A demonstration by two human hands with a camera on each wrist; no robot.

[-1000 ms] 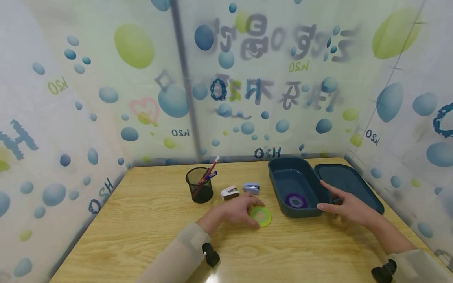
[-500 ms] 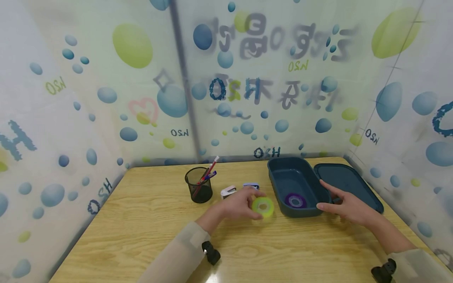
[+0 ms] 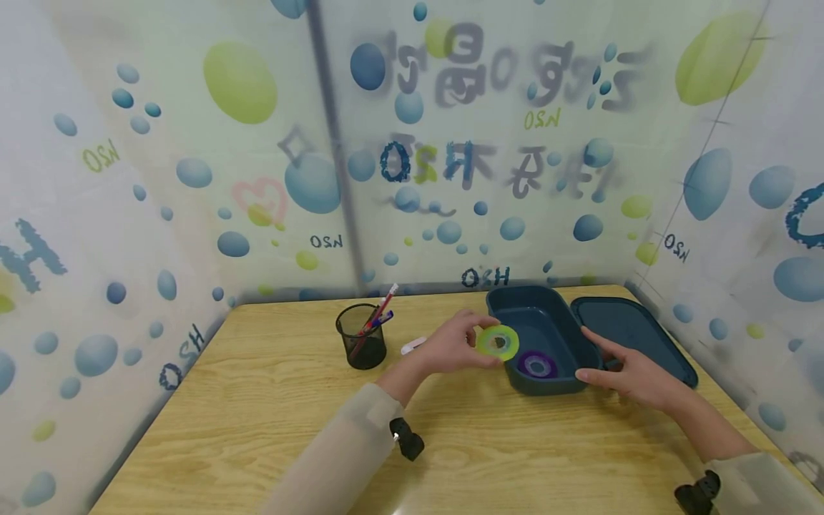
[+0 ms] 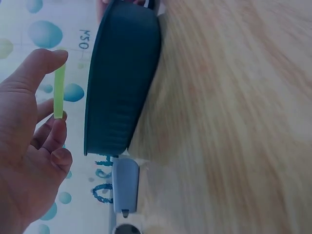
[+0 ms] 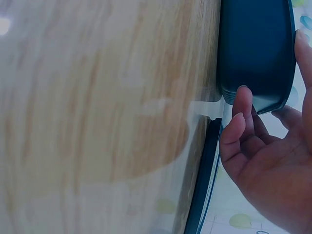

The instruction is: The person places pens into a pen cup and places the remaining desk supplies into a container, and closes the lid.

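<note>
My left hand pinches a translucent yellow-green tape roll between thumb and fingers. The roll is raised off the table beside the near left rim of a dark blue box; in the left wrist view the tape roll appears edge-on. Inside the box, near its front end, lies a purple tape roll. At the box's near right corner, my right hand holds the box with thumb and fingers spread around the corner. The right wrist view has the fingertips against the box wall.
A flat dark blue lid lies right of the box. Left of it are a black mesh pen cup with pens, and a white stapler, partly hidden by my left hand. A light blue stapler shows in the left wrist view.
My left hand has lifted the yellow-green tape roll from the table and carried it right and away, to the box's rim. My right hand and the box have stayed in place.
</note>
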